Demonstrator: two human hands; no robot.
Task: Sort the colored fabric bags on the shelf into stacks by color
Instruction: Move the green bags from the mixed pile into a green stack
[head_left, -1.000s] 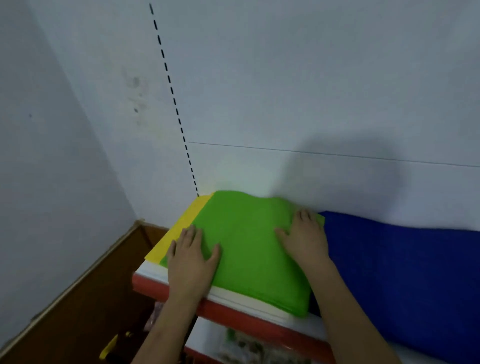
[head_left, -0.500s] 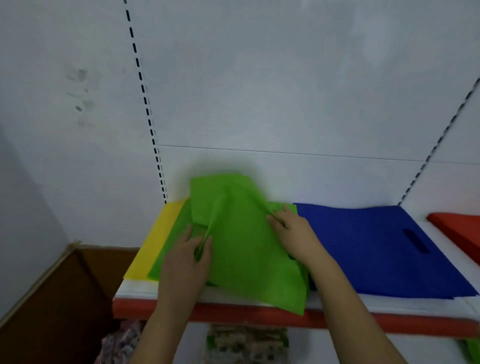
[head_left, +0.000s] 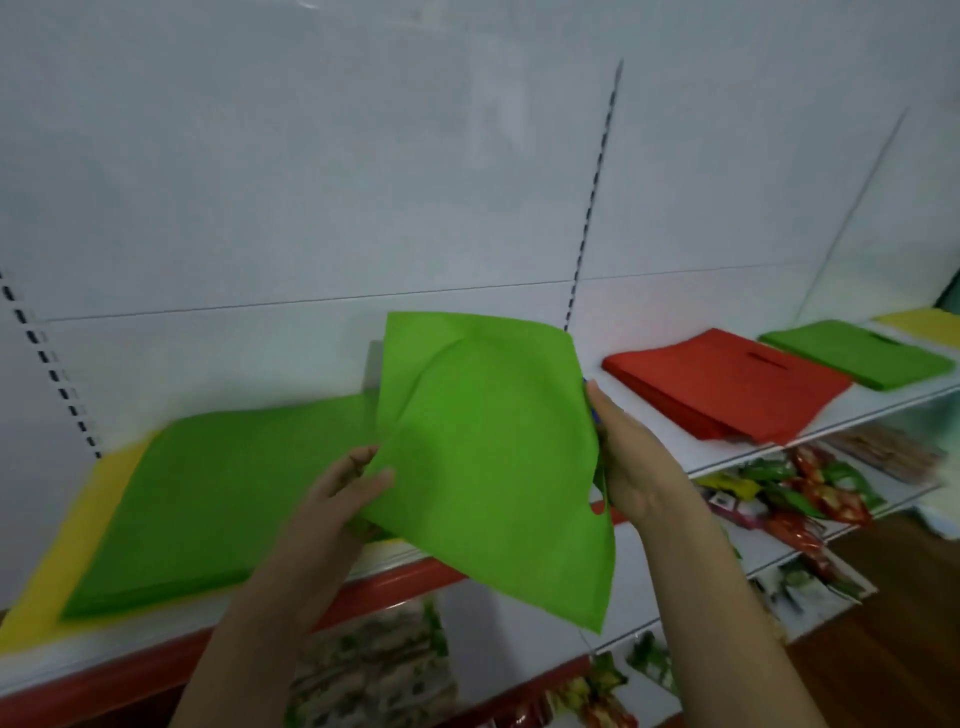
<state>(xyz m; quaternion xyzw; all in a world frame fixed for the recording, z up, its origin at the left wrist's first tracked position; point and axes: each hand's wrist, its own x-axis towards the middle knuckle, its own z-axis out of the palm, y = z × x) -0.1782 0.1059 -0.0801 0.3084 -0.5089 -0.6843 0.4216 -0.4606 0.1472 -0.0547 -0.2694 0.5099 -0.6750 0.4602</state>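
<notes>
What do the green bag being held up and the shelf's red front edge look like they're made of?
The lifted green fabric bag looks like thin, matte non-woven fabric: it creases softly and droops at its corner. The shelf's red front edge looks like smooth painted metal or plastic; I cannot tell which.

bare shelf (head_left: 644, 410) strip between lifted green bag (head_left: 488, 447) and red stack (head_left: 727, 384), green stack (head_left: 223, 488) filling left

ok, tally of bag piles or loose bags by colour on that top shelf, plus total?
Green: 3 - the held bag, the left stack, the far-right stack
Red: 1 - red stack
Yellow: 2 - yellow layer under the left stack, yellow edge at far right
Total: 6
Bags per stack cannot be counted.
</notes>
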